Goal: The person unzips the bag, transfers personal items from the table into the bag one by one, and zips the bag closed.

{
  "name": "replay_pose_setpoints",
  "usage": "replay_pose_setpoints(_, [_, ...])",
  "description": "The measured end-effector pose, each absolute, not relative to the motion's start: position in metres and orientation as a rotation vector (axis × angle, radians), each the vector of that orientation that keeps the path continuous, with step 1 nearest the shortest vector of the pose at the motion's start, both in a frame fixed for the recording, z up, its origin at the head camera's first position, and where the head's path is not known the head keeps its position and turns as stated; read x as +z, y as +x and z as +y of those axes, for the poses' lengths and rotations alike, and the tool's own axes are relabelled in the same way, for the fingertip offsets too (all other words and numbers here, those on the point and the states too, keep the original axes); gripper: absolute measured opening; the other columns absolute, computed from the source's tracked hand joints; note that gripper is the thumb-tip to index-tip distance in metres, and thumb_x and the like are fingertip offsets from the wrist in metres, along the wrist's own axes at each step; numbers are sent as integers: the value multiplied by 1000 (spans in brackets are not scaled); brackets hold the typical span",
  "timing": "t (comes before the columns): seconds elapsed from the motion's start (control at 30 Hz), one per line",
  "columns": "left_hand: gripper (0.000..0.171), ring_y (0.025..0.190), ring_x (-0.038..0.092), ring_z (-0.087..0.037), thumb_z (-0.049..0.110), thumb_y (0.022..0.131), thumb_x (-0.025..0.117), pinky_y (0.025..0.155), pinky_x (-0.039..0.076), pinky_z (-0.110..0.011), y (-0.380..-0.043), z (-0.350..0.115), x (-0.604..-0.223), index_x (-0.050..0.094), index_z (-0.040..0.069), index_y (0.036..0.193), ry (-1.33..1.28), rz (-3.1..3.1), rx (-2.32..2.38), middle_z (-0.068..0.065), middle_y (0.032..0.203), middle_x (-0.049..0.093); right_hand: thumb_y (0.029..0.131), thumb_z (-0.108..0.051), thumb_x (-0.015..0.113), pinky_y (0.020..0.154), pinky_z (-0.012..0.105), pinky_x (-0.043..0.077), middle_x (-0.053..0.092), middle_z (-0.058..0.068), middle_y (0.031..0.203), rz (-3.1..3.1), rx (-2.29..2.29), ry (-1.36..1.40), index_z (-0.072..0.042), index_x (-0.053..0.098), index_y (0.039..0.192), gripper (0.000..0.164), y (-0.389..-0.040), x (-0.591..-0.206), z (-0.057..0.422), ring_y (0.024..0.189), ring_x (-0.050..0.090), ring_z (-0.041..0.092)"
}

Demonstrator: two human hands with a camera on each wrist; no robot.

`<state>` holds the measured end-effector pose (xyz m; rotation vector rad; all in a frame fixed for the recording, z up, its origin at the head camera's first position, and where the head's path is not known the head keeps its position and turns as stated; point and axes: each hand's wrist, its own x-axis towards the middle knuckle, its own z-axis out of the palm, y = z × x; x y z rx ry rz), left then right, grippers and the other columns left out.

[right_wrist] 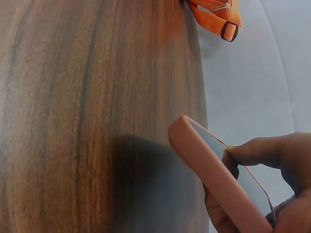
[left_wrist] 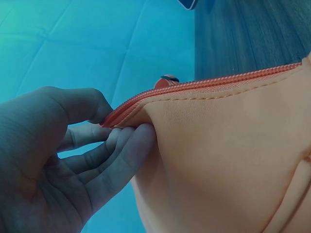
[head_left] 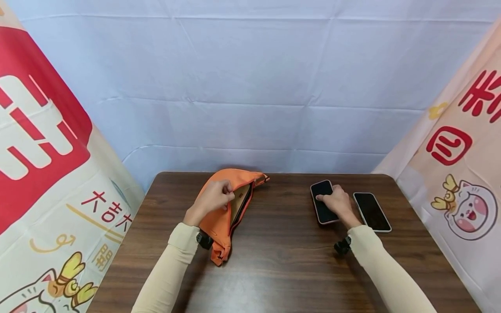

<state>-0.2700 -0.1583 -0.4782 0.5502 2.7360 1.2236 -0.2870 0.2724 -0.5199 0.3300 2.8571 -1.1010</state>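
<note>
On the left of the table lies an orange waist bag (head_left: pixel 219 221), its zipped mouth spread apart so that the tan lining shows. My left hand (head_left: pixel 215 198) pinches the bag's edge beside the red zipper (left_wrist: pixel 214 83), thumb on one side and fingers on the other. My right hand (head_left: pixel 337 202) grips a phone (head_left: pixel 323 202) in a pink case (right_wrist: pixel 214 170), its thumb over the dark screen. In the right wrist view the phone is tilted, with its shadow on the wood below.
A second phone (head_left: pixel 372 211) with a white rim lies face up at the right of the brown table (head_left: pixel 282 261). Behind the table hangs a pale cloth (head_left: pixel 250 87). Printed banners (head_left: pixel 458 174) stand at both sides. A strap buckle (right_wrist: pixel 229 31) sticks out at the bag's end.
</note>
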Motion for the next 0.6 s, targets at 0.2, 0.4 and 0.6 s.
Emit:
replay_pose_setpoints(0.2, [7, 56, 66, -16, 8, 104, 67, 59, 59, -31, -270, -159, -478, 62, 8, 99, 557, 2735, 1237, -8, 82, 63, 95, -28, 75, 58, 31, 53, 66, 33, 108, 2867, -1119, 318, 16, 46, 136, 67, -287, -517, 267, 78, 71, 33])
replay_pose_setpoints(0.4, [7, 55, 65, -16, 7, 104, 67, 59, 59, -31, -270, -159, -478, 62, 7, 98, 558, 2731, 1239, -8, 81, 62, 96, -28, 74, 59, 33, 55, 66, 35, 110, 2855, -1129, 305, 17, 43, 140, 69, -286, -516, 263, 78, 72, 33])
replay_pose_setpoints(0.6, [7, 55, 66, -16, 7, 103, 67, 59, 59, -31, -270, -159, -477, 62, 7, 98, 544, 2746, 1220, -8, 80, 64, 98, -27, 73, 57, 34, 57, 66, 33, 107, 2828, -1162, 303, 16, 42, 141, 68, -286, -514, 259, 72, 71, 28])
